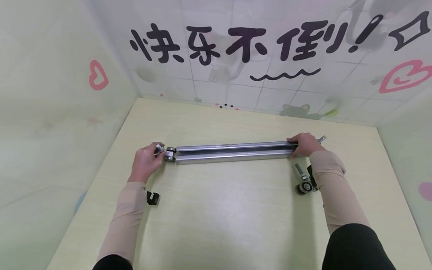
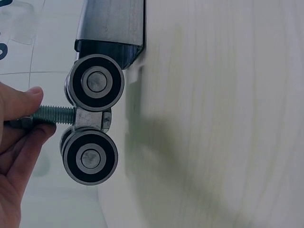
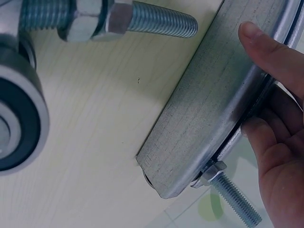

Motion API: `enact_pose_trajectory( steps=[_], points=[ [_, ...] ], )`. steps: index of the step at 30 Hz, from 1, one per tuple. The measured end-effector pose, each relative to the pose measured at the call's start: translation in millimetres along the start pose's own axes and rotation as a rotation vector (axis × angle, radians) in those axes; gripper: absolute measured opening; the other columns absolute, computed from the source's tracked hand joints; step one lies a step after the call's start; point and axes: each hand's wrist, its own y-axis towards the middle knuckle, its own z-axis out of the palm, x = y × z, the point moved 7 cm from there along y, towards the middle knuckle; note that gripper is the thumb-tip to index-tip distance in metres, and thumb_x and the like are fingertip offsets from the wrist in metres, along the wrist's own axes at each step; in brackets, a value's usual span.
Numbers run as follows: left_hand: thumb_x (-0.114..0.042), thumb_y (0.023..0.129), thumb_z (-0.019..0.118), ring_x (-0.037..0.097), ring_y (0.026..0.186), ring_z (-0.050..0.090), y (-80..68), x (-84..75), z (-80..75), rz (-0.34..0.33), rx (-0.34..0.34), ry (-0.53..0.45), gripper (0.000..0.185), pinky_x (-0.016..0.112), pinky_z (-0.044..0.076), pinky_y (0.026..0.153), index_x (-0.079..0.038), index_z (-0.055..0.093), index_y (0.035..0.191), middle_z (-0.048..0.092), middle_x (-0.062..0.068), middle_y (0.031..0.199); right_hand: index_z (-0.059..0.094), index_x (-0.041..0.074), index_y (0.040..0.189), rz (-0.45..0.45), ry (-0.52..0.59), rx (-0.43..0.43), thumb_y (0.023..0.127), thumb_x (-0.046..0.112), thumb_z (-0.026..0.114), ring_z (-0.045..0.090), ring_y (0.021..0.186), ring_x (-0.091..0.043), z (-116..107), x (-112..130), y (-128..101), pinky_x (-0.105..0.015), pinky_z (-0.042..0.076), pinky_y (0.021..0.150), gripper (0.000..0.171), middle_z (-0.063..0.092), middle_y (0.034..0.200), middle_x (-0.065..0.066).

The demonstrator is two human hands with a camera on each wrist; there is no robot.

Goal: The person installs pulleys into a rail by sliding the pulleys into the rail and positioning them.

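Observation:
A metal slotted rail (image 1: 233, 153) lies crosswise on the table with its slot facing up. At its left end my left hand (image 1: 145, 161) pinches the threaded bolt (image 2: 54, 114) of a roller trolley (image 2: 95, 81) between thumb and fingers. In the left wrist view one pair of wheels meets the rail's open end; the other pair is outside. My right hand (image 1: 305, 144) grips the rail near its right end, thumb on the side wall and fingers over the slot. Another threaded bolt with a nut (image 3: 232, 197) sticks out of the slot at that end.
A second roller trolley (image 1: 305, 186) with a bolt lies beneath my right forearm, beside a black part mostly hidden by the sleeve. A small black bracket (image 1: 153, 198) lies by my left forearm. Printed walls (image 1: 216, 86) border the table's back and sides.

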Motion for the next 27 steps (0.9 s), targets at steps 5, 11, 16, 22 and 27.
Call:
enact_pose_trajectory(
  steps=[5, 11, 16, 22, 27],
  points=[
    [-0.002, 0.075, 0.070, 0.031, 0.063, 0.063, 0.7, -1.7, 2.1, -0.003, 0.005, 0.001, 0.021, 0.041, 0.052, 0.057, 0.007, 0.061, 0.092, 0.066, 0.022, 0.078, 0.054, 0.001, 0.121, -0.003, 0.001, -0.002, 0.060, 0.007, 0.079, 0.045, 0.111, -0.047, 1, -1, 1, -0.054, 0.035, 0.095, 0.066, 0.049, 0.123, -0.029],
    [-0.002, 0.075, 0.070, 0.030, 0.063, 0.063, 1.0, -1.1, 4.9, -0.010, 0.005, 0.007, 0.021, 0.041, 0.052, 0.056, 0.008, 0.061, 0.092, 0.066, 0.022, 0.077, 0.054, 0.001, 0.121, -0.001, -0.005, -0.002, 0.060, 0.008, 0.079, 0.044, 0.111, -0.047, 1, -2, 2, -0.055, 0.034, 0.096, 0.066, 0.049, 0.124, -0.028],
    [-0.002, 0.075, 0.070, 0.031, 0.063, 0.064, 1.7, -0.8, 8.3, -0.007, 0.009, 0.013, 0.021, 0.041, 0.052, 0.057, 0.007, 0.062, 0.092, 0.066, 0.023, 0.078, 0.054, 0.001, 0.121, 0.004, 0.000, 0.001, 0.060, 0.008, 0.079, 0.045, 0.111, -0.047, 1, -3, 2, -0.055, 0.034, 0.095, 0.066, 0.049, 0.124, -0.028],
    [-0.001, 0.074, 0.070, 0.031, 0.065, 0.064, 2.9, -2.0, 12.5, -0.015, 0.028, -0.004, 0.021, 0.040, 0.053, 0.058, 0.007, 0.062, 0.092, 0.067, 0.022, 0.079, 0.054, 0.001, 0.121, 0.000, -0.004, -0.002, 0.060, 0.008, 0.079, 0.045, 0.110, -0.047, 2, -4, 3, -0.055, 0.034, 0.095, 0.066, 0.050, 0.123, -0.028],
    [-0.002, 0.075, 0.070, 0.031, 0.065, 0.064, 4.2, -3.7, 14.9, -0.032, 0.052, -0.011, 0.021, 0.040, 0.053, 0.058, 0.007, 0.062, 0.093, 0.067, 0.021, 0.078, 0.054, 0.001, 0.121, 0.002, -0.003, -0.001, 0.060, 0.008, 0.079, 0.045, 0.110, -0.046, 2, -4, 3, -0.054, 0.034, 0.095, 0.066, 0.050, 0.123, -0.028]
  ],
)
